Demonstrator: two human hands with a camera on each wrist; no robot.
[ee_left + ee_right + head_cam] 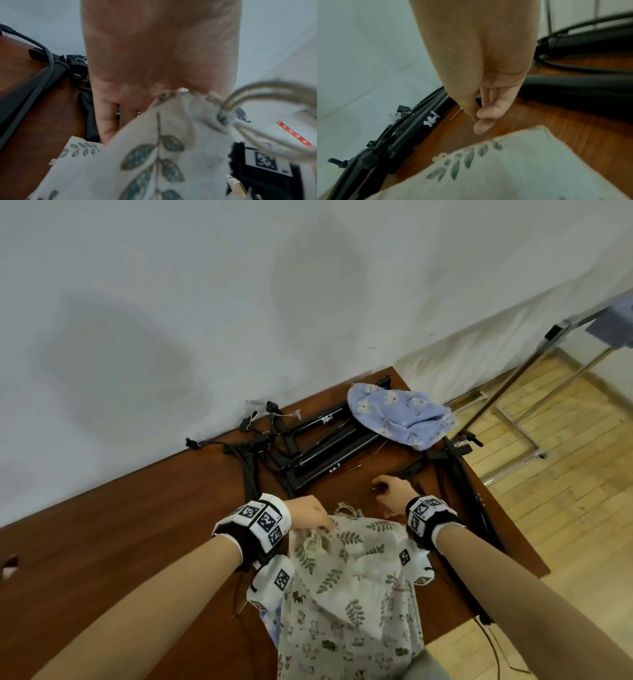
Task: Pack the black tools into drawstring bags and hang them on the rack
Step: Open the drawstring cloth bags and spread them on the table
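A cream leaf-print drawstring bag lies at the table's near edge. My left hand pinches its gathered top edge beside the looped cord; the left wrist view shows the leaf-print bag bunched under my left hand and the cord looping right. My right hand hovers just beyond the bag, fingers curled, thumb against fingertips, nothing visible in it. Long black tools lie in a pile further back, also in the right wrist view. A blue floral bag rests on them.
The brown table stands against a white wall. A metal rack stands on the wooden floor to the right, with blue cloth hanging on it. More black tools run along the table's right edge. A cat-print cloth lies under the leaf bag.
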